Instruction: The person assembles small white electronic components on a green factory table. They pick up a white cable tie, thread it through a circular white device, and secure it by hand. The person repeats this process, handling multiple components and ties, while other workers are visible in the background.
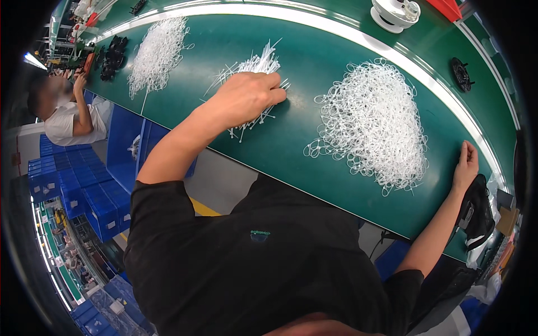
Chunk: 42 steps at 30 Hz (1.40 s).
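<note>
My left hand [246, 99] is over a small heap of straight white cable ties [259, 63] on the green tabletop. Its fingers are curled and closed on some of the ties, whose tips poke out beside the fingertips; the palm hides the rest. At the table's right end, my right hand [466, 167] rises above the surface with its fingers bent and pressed together. Whatever lies between those fingers, if anything, is hidden. Between the two hands spreads a large pile of looped white cable ties [381, 123].
Another pile of white ties [159, 53] lies farther left, near black parts [114, 57]. A black pouch-like item [476, 215] sits by my right forearm. Beyond the rail are a white round device [395, 14] and a black disc part [462, 75]. A co-worker [75, 120] and blue bins [103, 204] are left.
</note>
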Motion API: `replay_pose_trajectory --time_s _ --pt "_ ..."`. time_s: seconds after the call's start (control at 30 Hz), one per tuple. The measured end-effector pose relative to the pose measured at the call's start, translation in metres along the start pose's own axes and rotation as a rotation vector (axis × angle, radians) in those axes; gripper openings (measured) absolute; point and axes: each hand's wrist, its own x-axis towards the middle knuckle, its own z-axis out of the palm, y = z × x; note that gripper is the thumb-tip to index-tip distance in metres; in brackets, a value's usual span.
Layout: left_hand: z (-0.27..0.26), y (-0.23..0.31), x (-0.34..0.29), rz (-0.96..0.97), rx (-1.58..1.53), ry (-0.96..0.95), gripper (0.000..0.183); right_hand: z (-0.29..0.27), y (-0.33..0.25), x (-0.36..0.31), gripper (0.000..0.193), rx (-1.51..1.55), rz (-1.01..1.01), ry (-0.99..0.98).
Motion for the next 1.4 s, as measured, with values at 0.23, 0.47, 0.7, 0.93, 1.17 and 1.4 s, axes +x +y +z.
replay_pose_trajectory --time_s 0.23,0.47,0.7,0.93,1.17,1.4 --pt "-0.014 -0.003 0.019 -0.075 -0.546 0.405 0.007 -0.007 -0.021 0.006 0.023 0.060 -0.047 -0.026" --pt "-0.026 0.031 0.050 -0.133 -1.666 0.705 0.012 0.016 -0.222 -0.069 0.019 0.357 -0.362 -0.052" --pt "0.002 0.094 0.073 -0.160 -2.171 0.405 0.012 0.078 -0.306 -0.129 0.022 0.483 -0.513 -0.369" --pt "0.022 0.099 0.080 -0.255 -1.866 0.620 0.014 0.092 -0.299 -0.131 0.012 0.558 -0.342 -0.361" --pt "0.030 0.122 0.079 -0.349 -1.708 0.536 0.012 0.102 -0.288 -0.135 0.026 0.763 -0.209 -0.261" --pt "0.033 0.120 0.080 -0.339 -1.807 0.568 0.014 0.107 -0.287 -0.137 0.011 0.585 -0.385 -0.137"
